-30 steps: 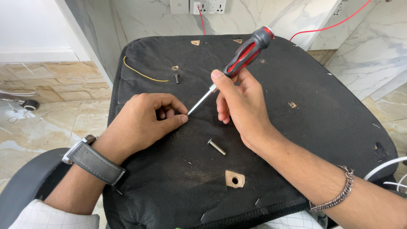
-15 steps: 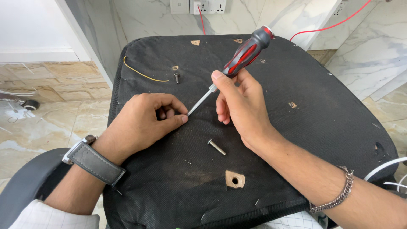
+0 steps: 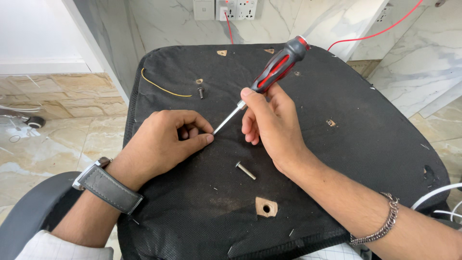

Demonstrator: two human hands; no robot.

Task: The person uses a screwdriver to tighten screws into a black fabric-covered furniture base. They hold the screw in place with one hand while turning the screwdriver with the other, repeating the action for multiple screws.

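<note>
A black fabric-covered seat underside [image 3: 337, 159] lies flat in front of me. My right hand [image 3: 272, 123] grips a screwdriver [image 3: 274, 72] with a red and black handle, its shaft slanting down to the left. The tip meets the fingertips of my left hand [image 3: 166, 139], which pinches at the tip; whatever it pinches is hidden. A loose silver bolt [image 3: 246, 170] lies on the fabric just below my right hand.
A wooden bolt hole [image 3: 266, 207] shows through the fabric near the front edge. Another bolt [image 3: 200, 91] stands in a hole at the back left, beside a yellow wire [image 3: 163, 87]. A red cable [image 3: 380, 31] runs to wall sockets [image 3: 226, 8].
</note>
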